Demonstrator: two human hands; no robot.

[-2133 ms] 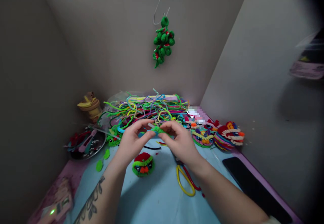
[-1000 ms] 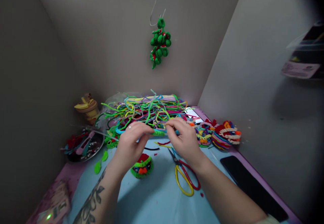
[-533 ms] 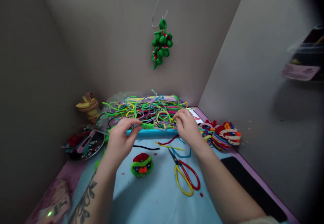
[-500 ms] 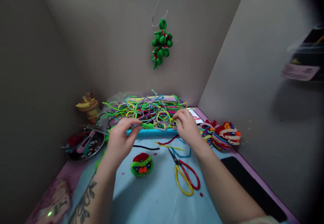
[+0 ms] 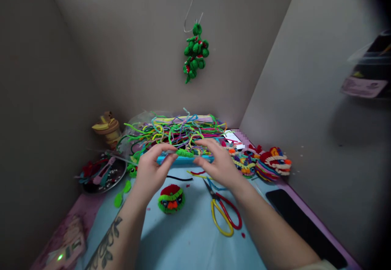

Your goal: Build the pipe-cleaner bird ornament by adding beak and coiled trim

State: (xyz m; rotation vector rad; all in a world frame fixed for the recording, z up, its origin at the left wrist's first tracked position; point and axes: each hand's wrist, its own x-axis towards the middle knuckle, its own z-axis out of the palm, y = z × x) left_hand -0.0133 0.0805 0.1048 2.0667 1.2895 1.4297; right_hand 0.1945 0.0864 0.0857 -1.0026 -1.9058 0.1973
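My left hand [image 5: 155, 165] pinches one end of a tightly coiled green pipe cleaner [image 5: 185, 153], which seems to sit on a thin pale rod. Facing it, my right hand [image 5: 218, 163] has thumb and forefinger spread around the coil's other end; no grip shows there. Below the hands, a round red-and-green fuzzy head [image 5: 171, 199] with dark eyes and an orange beak rests on the blue cloth [image 5: 195, 237]. Scissors [image 5: 222, 213] with one yellow and one red handle lie to its right, blades pointing away from me.
Behind my hands, a blue tray [image 5: 171, 161] is heaped with colourful pipe cleaners [image 5: 180, 129]. A metal bowl [image 5: 117, 176] with clips stands left. Finished fuzzy pieces [image 5: 273, 165], a phone [image 5: 233, 139] and a black mat [image 5: 305, 229] are on the right. Green ornaments [image 5: 196, 52] hang behind.
My right hand has moved left and closer to the coil, and its thumb and forefinger have parted. My left hand has shifted slightly right with the coil.
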